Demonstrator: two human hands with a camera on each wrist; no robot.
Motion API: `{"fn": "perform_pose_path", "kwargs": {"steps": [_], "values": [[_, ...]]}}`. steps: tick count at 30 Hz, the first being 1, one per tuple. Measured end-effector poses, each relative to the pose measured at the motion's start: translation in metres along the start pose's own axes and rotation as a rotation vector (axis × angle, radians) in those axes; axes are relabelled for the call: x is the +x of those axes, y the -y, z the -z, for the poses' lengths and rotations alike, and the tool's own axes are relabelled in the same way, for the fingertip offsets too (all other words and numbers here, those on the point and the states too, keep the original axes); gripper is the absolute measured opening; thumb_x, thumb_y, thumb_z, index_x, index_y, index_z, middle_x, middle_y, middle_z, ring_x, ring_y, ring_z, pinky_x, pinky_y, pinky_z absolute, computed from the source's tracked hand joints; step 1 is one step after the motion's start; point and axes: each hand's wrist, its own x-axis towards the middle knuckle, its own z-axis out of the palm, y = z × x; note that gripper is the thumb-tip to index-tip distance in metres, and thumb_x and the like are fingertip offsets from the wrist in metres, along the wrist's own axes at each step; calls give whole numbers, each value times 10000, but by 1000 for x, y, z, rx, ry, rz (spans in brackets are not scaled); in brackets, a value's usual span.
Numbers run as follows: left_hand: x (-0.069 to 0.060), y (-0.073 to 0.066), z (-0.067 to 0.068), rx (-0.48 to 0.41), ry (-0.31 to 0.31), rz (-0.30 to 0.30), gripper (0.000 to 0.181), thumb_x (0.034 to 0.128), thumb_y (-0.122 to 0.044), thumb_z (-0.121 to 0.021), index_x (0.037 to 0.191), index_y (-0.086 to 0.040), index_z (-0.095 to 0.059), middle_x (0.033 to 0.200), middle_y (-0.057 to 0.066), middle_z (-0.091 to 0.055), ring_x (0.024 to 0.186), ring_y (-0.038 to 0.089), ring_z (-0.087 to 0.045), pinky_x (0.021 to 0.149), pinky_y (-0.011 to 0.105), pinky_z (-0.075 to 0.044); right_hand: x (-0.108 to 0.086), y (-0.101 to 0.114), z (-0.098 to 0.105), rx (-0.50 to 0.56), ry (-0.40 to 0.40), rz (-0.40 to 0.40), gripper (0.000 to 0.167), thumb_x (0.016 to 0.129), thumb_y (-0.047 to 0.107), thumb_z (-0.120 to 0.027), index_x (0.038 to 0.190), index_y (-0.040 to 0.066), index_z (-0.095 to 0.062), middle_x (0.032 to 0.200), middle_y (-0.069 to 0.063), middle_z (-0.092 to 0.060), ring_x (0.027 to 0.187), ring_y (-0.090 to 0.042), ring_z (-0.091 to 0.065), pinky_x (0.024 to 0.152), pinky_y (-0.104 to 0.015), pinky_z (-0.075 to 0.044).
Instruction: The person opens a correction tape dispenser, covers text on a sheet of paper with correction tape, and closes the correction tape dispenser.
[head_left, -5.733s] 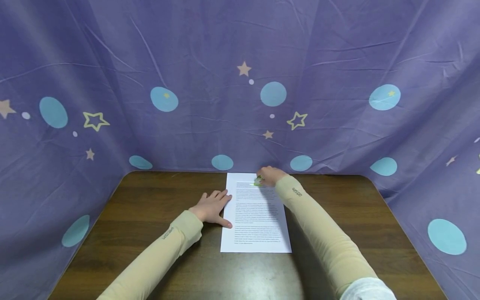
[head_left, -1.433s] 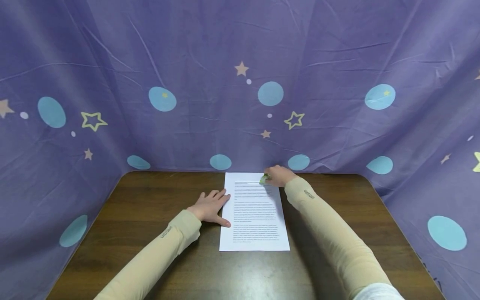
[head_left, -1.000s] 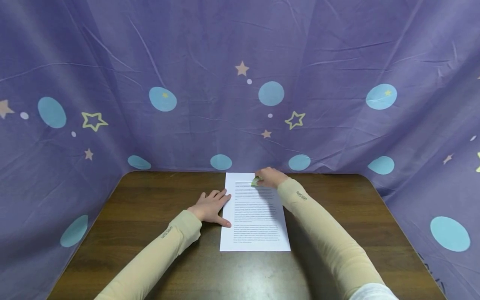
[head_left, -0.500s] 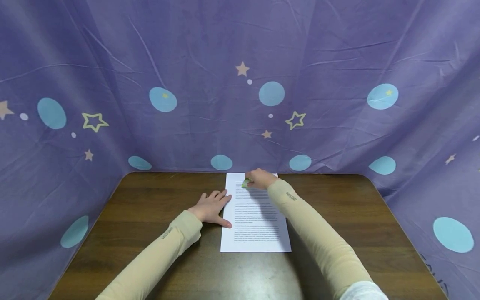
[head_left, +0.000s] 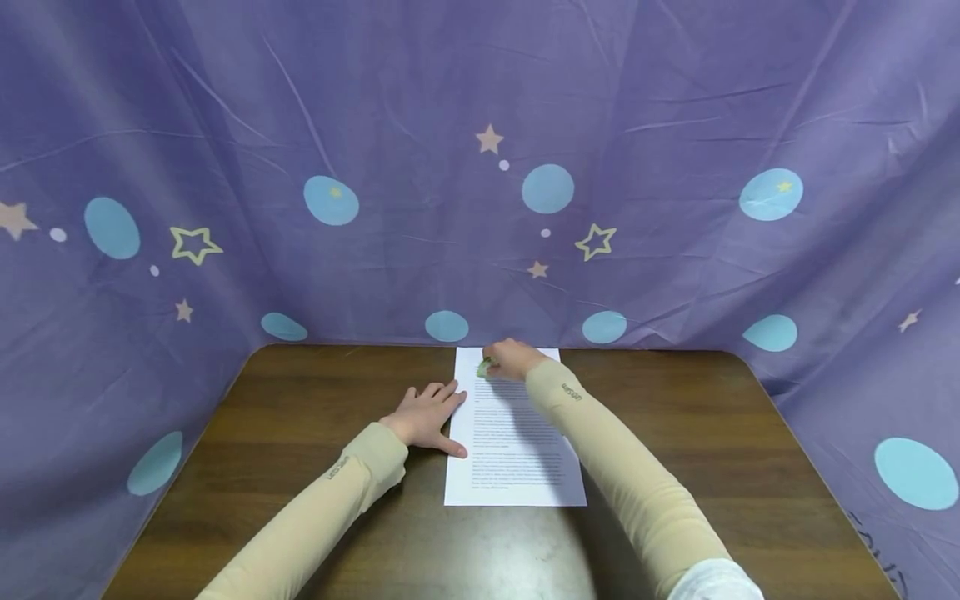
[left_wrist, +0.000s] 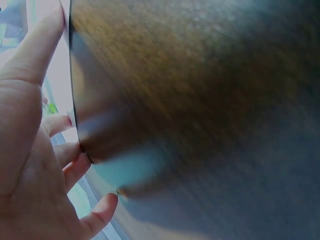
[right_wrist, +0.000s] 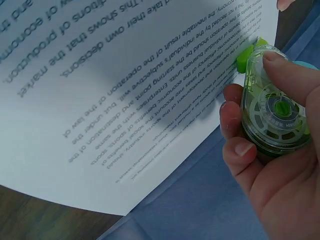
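A printed sheet of paper (head_left: pixel 459 492) lies on the brown table, its far edge near the curtain. My right hand (head_left: pixel 513 360) grips a clear and green correction tape dispenser (right_wrist: pixel 280 107), with the thumb on one side and curled fingers on the other. The dispenser's green tip (right_wrist: pixel 243 59) is at the printed lines near the top left of the sheet; whether it touches is hard to tell. My left hand (head_left: pixel 427 417) rests with fingers spread over the sheet's left edge. In the left wrist view its fingers (left_wrist: pixel 30 55) are straight or slightly bent, holding nothing.
The wooden table (head_left: pixel 315 392) extends on both sides of the sheet. A purple curtain (head_left: pixel 405 125) with stars and blue ovals hangs behind and around it. My right forearm's beige sleeve (head_left: pixel 622 458) crosses the sheet's right edge.
Over the last 1.4 seconds my right hand has slid the correction tape dispenser leftward along the sheet's top lines. The left hand and the sheet have stayed in place.
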Motion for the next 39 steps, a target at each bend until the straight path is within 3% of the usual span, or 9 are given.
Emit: {"fn": "perform_pose_path", "kwargs": {"steps": [12, 23, 28, 39], "values": [[-3, -3, 2, -8, 3, -4, 1122, 820, -659, -787, 1646, -79, -297, 1721, 173, -200, 1548, 399, -232, 1165, 710, -185, 1, 9, 3, 9, 17, -16, 120, 994, 138, -716, 1101, 82, -723, 1029, -62, -749, 986, -253, -719, 919, -387, -556], [-4, -5, 4, 3, -5, -7, 1111, 821, -653, -791, 1639, -72, -313, 1715, 179, -217, 1543, 402, -242, 1160, 713, -201, 8, 17, 3, -78, 24, -29, 106, 981, 119, -725, 1073, 74, -751, 966, -71, -754, 918, -258, -726, 878, -393, -571], [-4, -6, 6, 2, -6, -4, 1107, 821, -652, -793, 1633, -64, -323, 1709, 185, -234, 1538, 406, -255, 1156, 704, -217, 9, 17, 5, -107, 32, -46, 146, 984, 131, -721, 1117, 87, -758, 1029, -83, -766, 962, -271, -731, 899, -397, -571], [-5, -6, 6, 10, -10, 2, 1132, 796, -681, -797, 1632, -76, -331, 1709, 180, -237, 1533, 396, -268, 1148, 709, -228, 5, 13, 6, -77, 41, -42, 137, 990, 127, -714, 1113, 82, -753, 1041, -80, -765, 958, -272, -730, 874, -406, -578]]}}
